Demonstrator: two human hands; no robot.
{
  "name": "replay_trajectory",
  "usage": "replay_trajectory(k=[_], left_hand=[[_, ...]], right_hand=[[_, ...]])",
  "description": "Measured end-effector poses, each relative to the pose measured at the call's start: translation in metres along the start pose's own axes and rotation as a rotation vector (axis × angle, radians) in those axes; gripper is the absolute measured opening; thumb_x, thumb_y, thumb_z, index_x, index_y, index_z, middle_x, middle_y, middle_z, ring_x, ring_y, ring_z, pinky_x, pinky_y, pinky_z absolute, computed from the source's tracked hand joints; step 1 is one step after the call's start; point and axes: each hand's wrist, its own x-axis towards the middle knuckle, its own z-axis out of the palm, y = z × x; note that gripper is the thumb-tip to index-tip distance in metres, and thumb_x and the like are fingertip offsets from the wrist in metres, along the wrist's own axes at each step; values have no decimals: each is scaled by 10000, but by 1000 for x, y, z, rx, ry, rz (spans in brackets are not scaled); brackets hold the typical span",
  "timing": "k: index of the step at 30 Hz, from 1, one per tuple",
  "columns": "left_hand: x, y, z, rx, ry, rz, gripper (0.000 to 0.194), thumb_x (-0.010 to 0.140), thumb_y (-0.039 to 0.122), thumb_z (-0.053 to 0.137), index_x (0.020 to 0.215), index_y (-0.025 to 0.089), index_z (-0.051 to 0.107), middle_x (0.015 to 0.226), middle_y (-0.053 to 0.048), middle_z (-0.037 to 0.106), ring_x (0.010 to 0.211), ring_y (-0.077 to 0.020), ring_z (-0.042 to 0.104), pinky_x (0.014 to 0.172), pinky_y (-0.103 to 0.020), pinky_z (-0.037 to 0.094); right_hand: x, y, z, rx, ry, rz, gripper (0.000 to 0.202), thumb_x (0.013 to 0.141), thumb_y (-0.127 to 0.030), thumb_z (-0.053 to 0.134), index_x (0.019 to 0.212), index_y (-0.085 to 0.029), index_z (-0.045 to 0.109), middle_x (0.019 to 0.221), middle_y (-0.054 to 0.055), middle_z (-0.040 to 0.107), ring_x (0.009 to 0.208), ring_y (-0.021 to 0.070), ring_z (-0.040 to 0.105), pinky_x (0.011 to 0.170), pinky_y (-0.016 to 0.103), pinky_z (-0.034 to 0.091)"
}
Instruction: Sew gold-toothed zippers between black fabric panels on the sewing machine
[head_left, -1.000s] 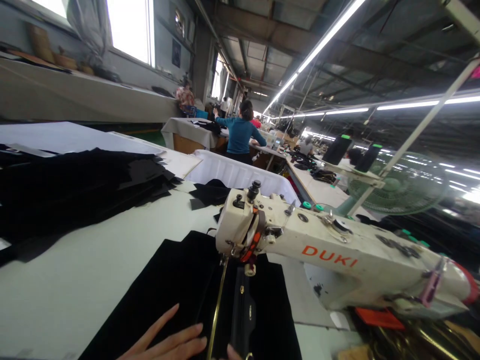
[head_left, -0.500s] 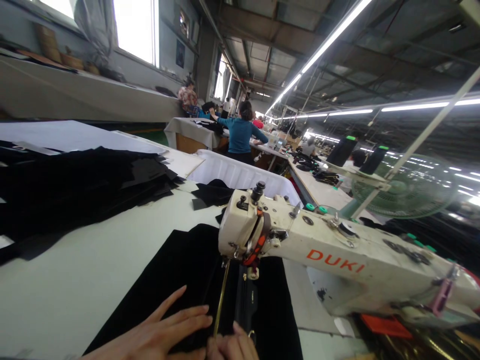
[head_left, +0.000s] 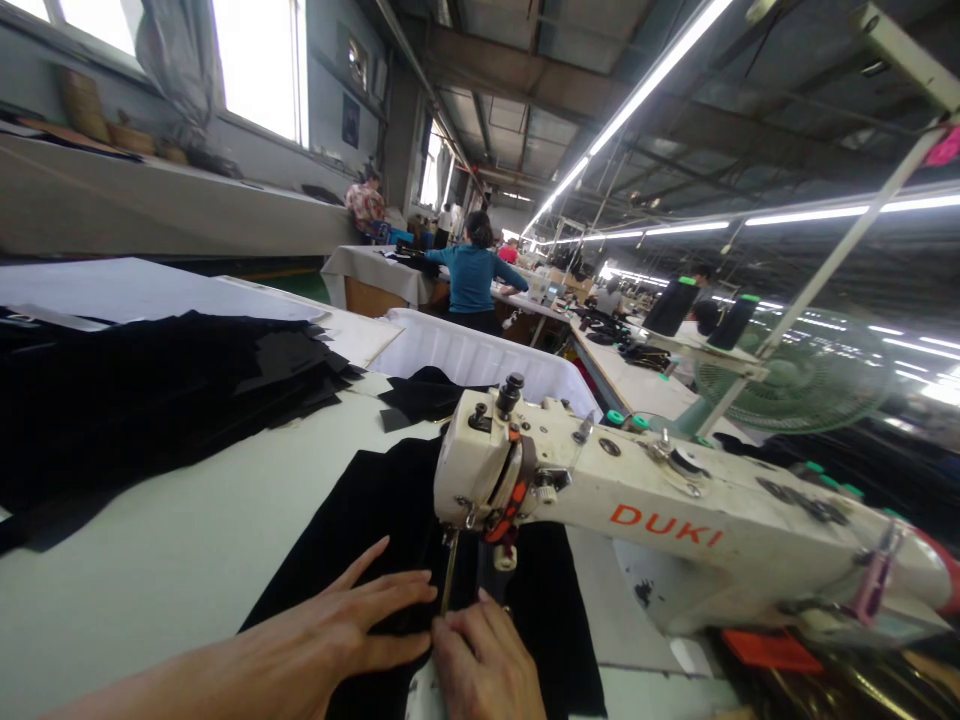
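I had my left hand [head_left: 341, 630] spread on black cloth [head_left: 352, 510] before the sewing machine [head_left: 660, 510], my right hand [head_left: 487, 655] curled at a gold strip [head_left: 449, 575] that ran up to the machine. Left of the machine lay a dark fabric pile [head_left: 172, 385]; behind the machine I saw a white tub [head_left: 487, 352] and, farther back, a person in blue [head_left: 471, 280].

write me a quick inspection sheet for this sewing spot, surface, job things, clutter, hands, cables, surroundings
surface: pale tabletop, partly covered by cloth
job things: black cloth under the machine head; gold strip leading up to it
clutter: dark pile at left; orange piece near the machine base
hands: left hand on the cloth, fingers spread; right hand at the strip, fingers bent, grip unclear
cables: nothing seen around the hands
surroundings: white bin behind; fan at right; co-worker farther off
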Motion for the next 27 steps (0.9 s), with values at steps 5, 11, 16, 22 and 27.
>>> replay_trajectory(k=[5,11,16,22,27], left_hand=[[15,-5,-10,-88,-195,-34,871,685,427,865,1446,377,443,1524,-59,414,1364,-358,407,1136,-571,253],[22,-26,-1,-116,-209,-21,792,772,638,731,1456,371,433,1542,-68,392,1405,-362,322,1128,-607,167],[31,-39,0,-90,-213,6,826,778,659,715,1478,359,397,1553,-94,377,1417,-359,301,1139,-589,130],[29,-52,8,34,-108,66,799,790,641,714,1476,392,388,1530,-82,422,1372,-375,387,1076,-545,353],[24,-67,22,99,-152,-9,792,801,698,658,1482,409,374,1555,-89,358,1366,-439,315,999,-541,450]], right_hand=[[20,8,-9,41,-97,-36,234,839,-47,528,931,-229,644,789,5,647,727,185,651,865,308,556],[31,14,-5,-9,-180,46,245,782,-48,655,933,-241,655,850,5,673,804,217,647,726,295,544],[37,18,-3,1,-179,114,321,767,-22,662,980,-262,678,970,14,696,865,214,661,748,295,543],[40,23,-1,-40,21,273,346,685,-86,691,996,-232,652,1013,76,684,945,304,633,818,441,532],[36,37,18,-136,5,281,376,696,-221,715,1067,-204,652,993,121,672,910,321,631,749,440,531]])
